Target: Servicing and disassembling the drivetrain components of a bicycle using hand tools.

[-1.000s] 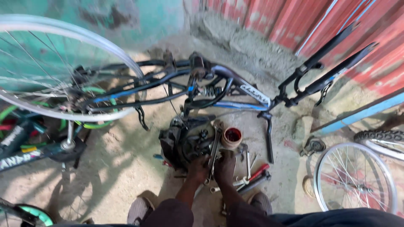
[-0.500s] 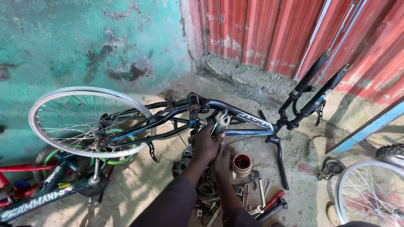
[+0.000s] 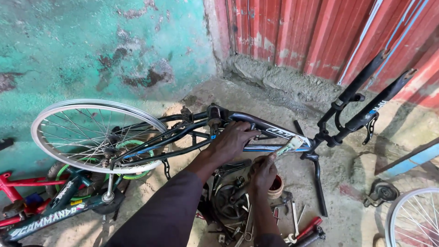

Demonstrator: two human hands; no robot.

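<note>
An upside-down black and blue bicycle frame point(image 3: 274, 132) stands on the ground, its black fork point(image 3: 366, 103) pointing up at the right and a spoked rear wheel point(image 3: 98, 135) at the left. My left hand point(image 3: 233, 142) grips the frame tube near the bottom bracket point(image 3: 214, 114). My right hand point(image 3: 263, 171) holds a pale tool point(image 3: 288, 146) whose tip rests against the frame. Below the hands lie a chainring and crank point(image 3: 228, 201) and a small round tin point(image 3: 275, 185).
Loose wrenches and red-handled pliers point(image 3: 306, 228) lie on the dirt at bottom centre. A red and dark bicycle point(image 3: 41, 210) lies at the lower left. Another wheel point(image 3: 414, 219) sits at the lower right. A teal wall and red corrugated sheeting stand behind.
The view has tilted up and pulled back from the parts on the ground. My hands rose from the parts pile to the frame; the left now grips the tube.
</note>
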